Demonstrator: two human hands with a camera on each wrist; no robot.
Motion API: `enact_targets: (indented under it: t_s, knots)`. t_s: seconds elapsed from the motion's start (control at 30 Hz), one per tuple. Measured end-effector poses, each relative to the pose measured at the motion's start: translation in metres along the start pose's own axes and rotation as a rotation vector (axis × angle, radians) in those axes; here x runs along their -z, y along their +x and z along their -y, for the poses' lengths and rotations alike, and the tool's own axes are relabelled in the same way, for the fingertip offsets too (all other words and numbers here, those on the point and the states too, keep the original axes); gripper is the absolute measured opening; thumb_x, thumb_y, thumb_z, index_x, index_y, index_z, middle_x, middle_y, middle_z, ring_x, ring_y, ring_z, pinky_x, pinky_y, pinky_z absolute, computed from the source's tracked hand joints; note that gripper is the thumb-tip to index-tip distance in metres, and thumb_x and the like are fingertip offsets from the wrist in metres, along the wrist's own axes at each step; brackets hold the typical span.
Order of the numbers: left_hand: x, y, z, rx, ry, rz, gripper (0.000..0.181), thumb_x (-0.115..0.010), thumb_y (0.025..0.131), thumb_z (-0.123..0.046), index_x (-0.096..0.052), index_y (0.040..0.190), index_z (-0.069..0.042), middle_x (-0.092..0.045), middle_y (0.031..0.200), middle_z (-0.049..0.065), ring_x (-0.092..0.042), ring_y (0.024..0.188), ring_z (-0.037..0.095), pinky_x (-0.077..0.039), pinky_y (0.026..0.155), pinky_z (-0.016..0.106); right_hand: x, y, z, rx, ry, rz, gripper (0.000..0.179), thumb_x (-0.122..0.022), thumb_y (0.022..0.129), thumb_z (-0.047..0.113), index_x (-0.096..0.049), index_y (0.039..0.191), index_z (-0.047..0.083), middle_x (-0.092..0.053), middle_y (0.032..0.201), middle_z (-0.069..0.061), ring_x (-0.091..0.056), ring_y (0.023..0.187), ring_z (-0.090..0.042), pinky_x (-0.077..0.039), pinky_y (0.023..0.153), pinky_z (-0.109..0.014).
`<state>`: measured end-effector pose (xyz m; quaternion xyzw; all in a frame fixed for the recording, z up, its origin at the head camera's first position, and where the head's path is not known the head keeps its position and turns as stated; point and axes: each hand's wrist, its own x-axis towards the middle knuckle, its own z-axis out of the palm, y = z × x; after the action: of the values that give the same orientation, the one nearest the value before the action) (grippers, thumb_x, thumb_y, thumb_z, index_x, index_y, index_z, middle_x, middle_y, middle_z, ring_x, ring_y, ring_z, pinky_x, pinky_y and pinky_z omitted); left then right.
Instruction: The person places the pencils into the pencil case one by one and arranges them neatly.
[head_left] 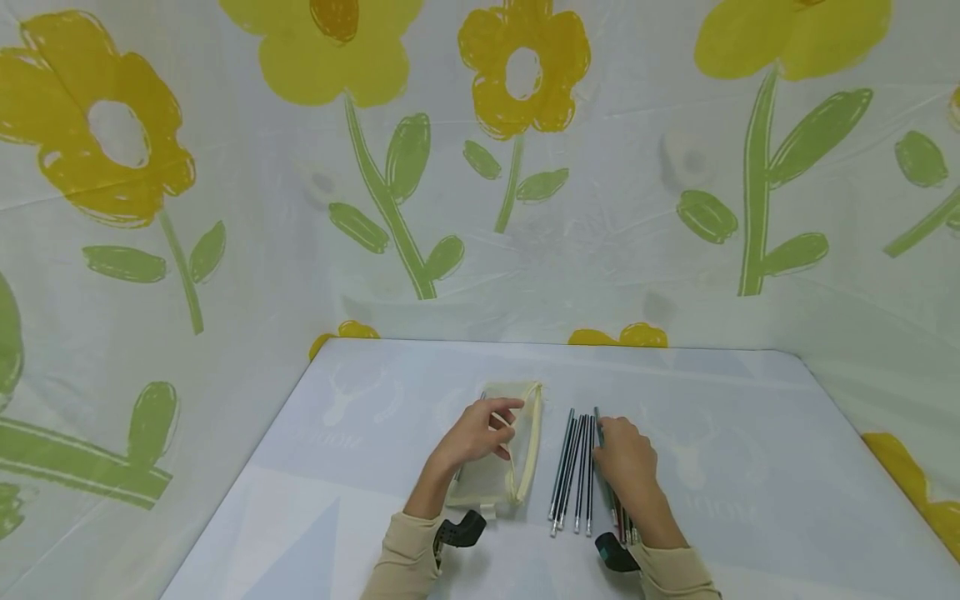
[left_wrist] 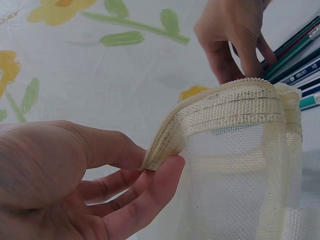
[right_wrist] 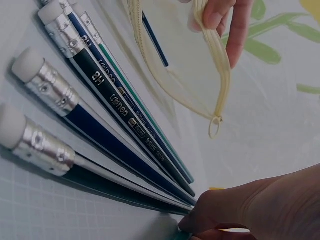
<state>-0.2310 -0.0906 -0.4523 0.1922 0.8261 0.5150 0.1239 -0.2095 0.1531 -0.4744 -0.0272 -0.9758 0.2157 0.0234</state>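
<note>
The left hand (head_left: 480, 431) pinches a cream mesh zippered pouch (head_left: 487, 483) by its rim; the right hand (head_left: 628, 457), fingers bent, pinches a slim green pencil (left_wrist: 292, 55) beside glossy eraser-tipped dark pencils (right_wrist: 118, 106), some lettered "HB", on the white table (head_left: 750, 508).

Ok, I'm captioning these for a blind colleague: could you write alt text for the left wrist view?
A left hand pinches the zippered edge of a cream mesh pouch. Beyond the pouch, a right hand has its fingers curled down at several pencils, with a white flower-patterned sheet behind.
</note>
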Motion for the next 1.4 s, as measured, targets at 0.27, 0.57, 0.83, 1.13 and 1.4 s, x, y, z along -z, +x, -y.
enact_targets:
  t_s: [0.27, 0.57, 0.83, 1.13, 1.4]
  knots:
    - [-0.0009, 0.0005, 0.0008, 0.000, -0.006, -0.002, 0.047, -0.051, 0.093, 0.004, -0.052, 0.140, 0.000, -0.057, 0.112, 0.025, -0.059, 0.080, 0.017, -0.064, 0.060, 0.029, 0.0042, 0.0005, 0.0009, 0.012, 0.004, 0.018, 0.045, -0.073, 0.083, 0.008, -0.062, 0.125, -0.004, -0.066, 0.112, -0.025, -0.064, 0.077, -0.030, -0.053, 0.049, -0.039]
    - [-0.0026, 0.0007, 0.0003, 0.004, -0.012, 0.001, 0.047, -0.051, 0.094, 0.004, -0.052, 0.140, 0.000, -0.056, 0.113, 0.026, -0.059, 0.082, 0.020, -0.066, 0.063, 0.036, 0.0092, 0.0021, -0.0009, -0.002, 0.047, 0.026, 0.045, -0.074, 0.083, 0.009, -0.063, 0.124, -0.004, -0.069, 0.109, -0.021, -0.064, 0.075, -0.026, -0.052, 0.048, -0.036]
    - [-0.0033, 0.0002, 0.0007, -0.001, -0.037, 0.005, 0.046, -0.051, 0.094, 0.004, -0.052, 0.140, 0.000, -0.055, 0.113, 0.028, -0.062, 0.088, 0.031, -0.066, 0.064, 0.037, 0.0088, 0.0023, -0.0030, -0.008, 0.083, 0.023, 0.046, -0.073, 0.083, 0.010, -0.063, 0.125, -0.004, -0.069, 0.115, -0.021, -0.066, 0.078, -0.024, -0.053, 0.050, -0.033]
    - [-0.0049, 0.0001, 0.0020, 0.006, -0.040, 0.002, 0.046, -0.051, 0.095, 0.004, -0.051, 0.140, 0.000, -0.055, 0.113, 0.027, -0.063, 0.090, 0.034, -0.065, 0.063, 0.032, 0.0080, 0.0027, -0.0025, 0.000, 0.163, 0.029, 0.046, -0.072, 0.084, 0.009, -0.062, 0.128, -0.001, -0.069, 0.113, -0.019, -0.059, 0.068, -0.018, -0.049, 0.046, -0.026]
    - [-0.0074, 0.0015, 0.0024, 0.008, -0.046, 0.002, 0.048, -0.052, 0.093, 0.005, -0.051, 0.141, 0.001, -0.056, 0.113, 0.027, -0.062, 0.088, 0.027, -0.065, 0.063, 0.034, 0.0090, 0.0050, -0.0011, 0.004, 0.303, 0.055, 0.044, -0.067, 0.085, 0.007, -0.062, 0.129, -0.001, -0.069, 0.115, -0.020, -0.070, 0.080, -0.021, -0.058, 0.055, -0.029]
